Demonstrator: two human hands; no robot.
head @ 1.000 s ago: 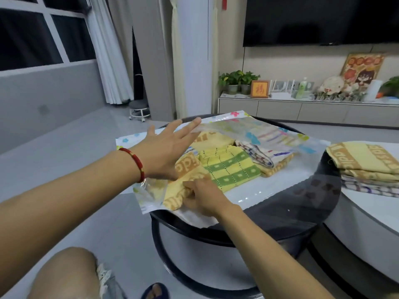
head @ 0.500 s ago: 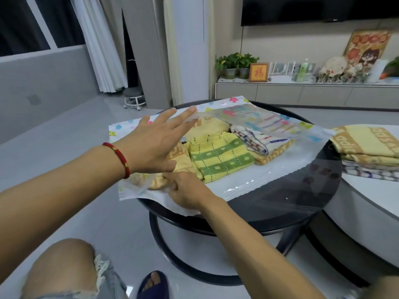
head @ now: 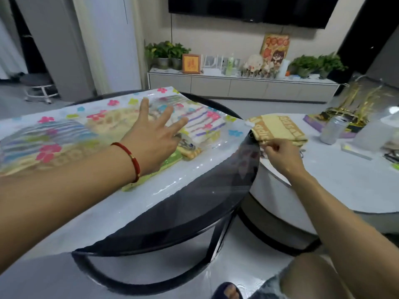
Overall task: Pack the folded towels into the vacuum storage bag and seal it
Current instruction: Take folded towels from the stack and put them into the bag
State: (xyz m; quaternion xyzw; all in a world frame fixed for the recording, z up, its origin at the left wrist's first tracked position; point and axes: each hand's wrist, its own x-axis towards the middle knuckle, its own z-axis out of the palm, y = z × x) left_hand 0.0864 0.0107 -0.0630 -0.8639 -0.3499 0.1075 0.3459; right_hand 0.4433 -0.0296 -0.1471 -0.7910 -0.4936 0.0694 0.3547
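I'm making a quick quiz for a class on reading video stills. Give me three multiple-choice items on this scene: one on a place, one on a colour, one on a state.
1. Where is the towel stack that the right hand reaches for?
A. on the white table
B. on the floor
C. on the TV cabinet

2. What colour is the bracelet on the left wrist?
A. blue
B. red
C. green

3. How is the left hand?
A. clenched in a fist
B. pinching a can
C. open, fingers spread, over the bag

Answers:
1. A: the right hand is at the yellow towel stack, which lies on the white table, beside the black one.
2. B: a red bracelet circles the wrist.
3. C: the left hand is open, its fingers spread over the flowered bag.
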